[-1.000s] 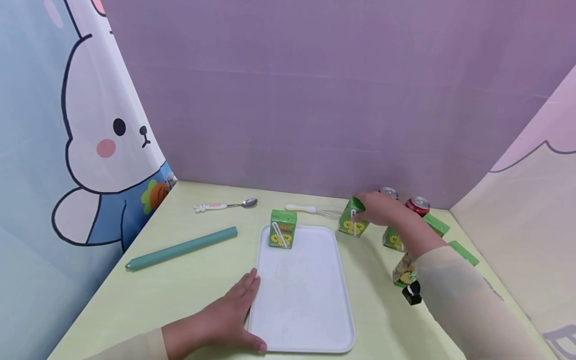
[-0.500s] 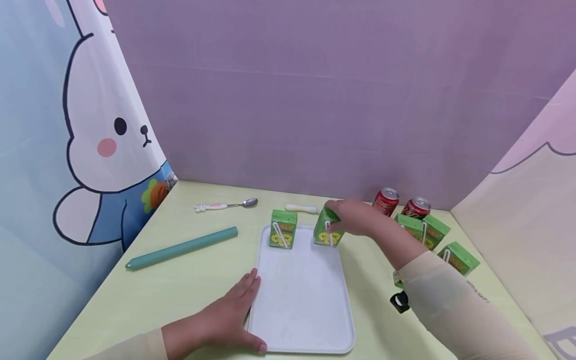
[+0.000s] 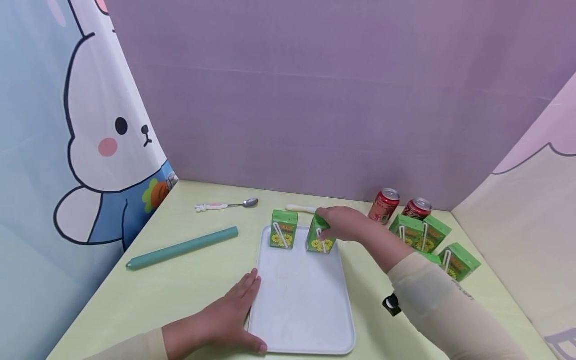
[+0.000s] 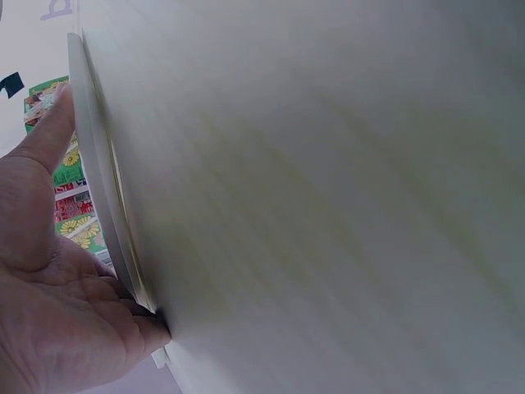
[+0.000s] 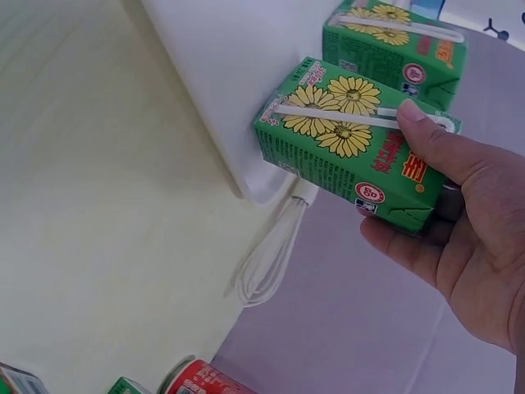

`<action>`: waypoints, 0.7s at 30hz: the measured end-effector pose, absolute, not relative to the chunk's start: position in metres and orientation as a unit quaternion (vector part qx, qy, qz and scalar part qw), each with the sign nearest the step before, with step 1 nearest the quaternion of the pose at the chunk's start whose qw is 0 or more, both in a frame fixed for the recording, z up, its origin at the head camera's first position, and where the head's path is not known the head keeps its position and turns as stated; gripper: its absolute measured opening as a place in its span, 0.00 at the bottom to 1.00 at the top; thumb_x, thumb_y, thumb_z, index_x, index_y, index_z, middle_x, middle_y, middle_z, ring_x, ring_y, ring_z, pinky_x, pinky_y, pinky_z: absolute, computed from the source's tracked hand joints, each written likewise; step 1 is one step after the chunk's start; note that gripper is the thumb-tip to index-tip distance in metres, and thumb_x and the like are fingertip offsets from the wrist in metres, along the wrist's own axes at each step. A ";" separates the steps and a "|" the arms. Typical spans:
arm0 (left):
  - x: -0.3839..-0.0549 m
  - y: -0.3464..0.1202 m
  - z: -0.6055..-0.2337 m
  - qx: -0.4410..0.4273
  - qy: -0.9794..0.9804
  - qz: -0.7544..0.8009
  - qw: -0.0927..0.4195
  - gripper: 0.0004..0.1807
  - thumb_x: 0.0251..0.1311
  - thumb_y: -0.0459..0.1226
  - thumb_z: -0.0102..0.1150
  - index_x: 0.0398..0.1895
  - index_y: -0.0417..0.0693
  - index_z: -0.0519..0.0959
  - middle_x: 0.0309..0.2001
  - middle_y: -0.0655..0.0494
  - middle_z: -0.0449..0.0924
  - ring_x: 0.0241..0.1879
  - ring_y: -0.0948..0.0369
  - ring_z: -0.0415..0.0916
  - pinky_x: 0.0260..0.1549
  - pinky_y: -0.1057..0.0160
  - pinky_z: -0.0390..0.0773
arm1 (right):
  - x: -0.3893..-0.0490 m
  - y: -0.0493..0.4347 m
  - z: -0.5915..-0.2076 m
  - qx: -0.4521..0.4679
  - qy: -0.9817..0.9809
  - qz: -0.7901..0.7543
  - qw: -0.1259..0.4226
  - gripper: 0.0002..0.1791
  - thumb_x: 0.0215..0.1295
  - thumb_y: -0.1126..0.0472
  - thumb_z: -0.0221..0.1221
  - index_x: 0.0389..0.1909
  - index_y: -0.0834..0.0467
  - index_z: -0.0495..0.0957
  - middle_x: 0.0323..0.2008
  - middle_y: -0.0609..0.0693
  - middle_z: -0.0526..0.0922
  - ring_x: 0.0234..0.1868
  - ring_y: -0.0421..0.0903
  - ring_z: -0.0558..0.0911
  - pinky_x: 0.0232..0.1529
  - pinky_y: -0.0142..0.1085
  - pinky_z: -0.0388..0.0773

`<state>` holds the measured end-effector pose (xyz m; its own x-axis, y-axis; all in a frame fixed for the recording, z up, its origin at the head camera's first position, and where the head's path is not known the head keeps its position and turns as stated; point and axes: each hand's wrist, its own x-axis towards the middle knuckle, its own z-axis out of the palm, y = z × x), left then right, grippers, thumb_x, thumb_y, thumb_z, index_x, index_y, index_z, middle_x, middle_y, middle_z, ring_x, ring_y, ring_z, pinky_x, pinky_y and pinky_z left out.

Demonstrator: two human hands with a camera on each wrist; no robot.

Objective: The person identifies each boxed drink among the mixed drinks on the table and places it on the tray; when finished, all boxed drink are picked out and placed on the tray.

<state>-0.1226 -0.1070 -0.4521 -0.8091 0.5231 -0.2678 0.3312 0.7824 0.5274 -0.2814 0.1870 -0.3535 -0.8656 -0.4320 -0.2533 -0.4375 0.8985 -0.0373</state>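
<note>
My right hand [image 3: 345, 223] grips the top of a green drink carton [image 3: 327, 245] with yellow flowers and a white straw, thumb on its straw face. In the head view this carton stands at the far right corner of the white tray [image 3: 301, 300]; whether it touches the tray I cannot tell. A matching carton [image 3: 282, 232] stands upright at the far left corner. In the right wrist view, the held carton [image 5: 328, 164] partly covers the other carton [image 5: 385, 53]. My left hand [image 3: 225, 315] rests along the tray's near left edge, fingers extended, thumb by the front corner.
Several more green cartons [image 3: 460, 262] are grouped at right beside two red cans [image 3: 384, 206], partly behind my right sleeve. A whisk [image 3: 300, 208] and a spoon [image 3: 227, 205] lie behind the tray. Left of it lies a long green stick [image 3: 182, 248].
My right hand has carried its carton leftward from beside the whisk to the tray's far right corner. More cans and cartons show behind the arm. My left hand has stayed put.
</note>
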 end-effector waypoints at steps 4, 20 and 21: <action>-0.122 -0.107 -0.451 0.232 0.921 0.236 0.205 0.76 0.31 0.76 0.64 0.79 0.45 0.43 0.80 0.51 0.34 0.78 0.49 0.37 0.69 0.39 0.56 | -0.283 0.187 -0.359 -0.228 0.965 0.014 0.129 0.30 0.59 0.44 0.67 0.59 0.52 0.73 0.42 0.43 0.82 0.42 0.41 0.79 0.50 0.43 0.79; -0.124 -0.107 -0.451 0.224 0.922 0.233 0.215 0.76 0.30 0.77 0.64 0.79 0.46 0.44 0.80 0.52 0.34 0.78 0.49 0.36 0.70 0.40 0.54 | -0.278 0.192 -0.356 -0.232 0.965 -0.017 0.123 0.32 0.61 0.43 0.66 0.62 0.52 0.71 0.47 0.46 0.81 0.47 0.43 0.79 0.53 0.44 0.77; -0.124 -0.107 -0.451 0.224 0.921 0.234 0.215 0.76 0.30 0.77 0.64 0.79 0.46 0.44 0.80 0.52 0.34 0.78 0.49 0.36 0.70 0.40 0.54 | -0.277 0.193 -0.354 -0.227 0.966 -0.025 0.123 0.34 0.60 0.42 0.65 0.65 0.51 0.70 0.50 0.47 0.81 0.50 0.44 0.78 0.56 0.45 0.77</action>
<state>-0.1236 -0.1066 -0.4514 -0.8071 0.5135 -0.2914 0.3126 0.7904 0.5269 -0.2773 0.1935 -0.3538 -0.8665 -0.4445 -0.2271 -0.4321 0.8958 -0.1044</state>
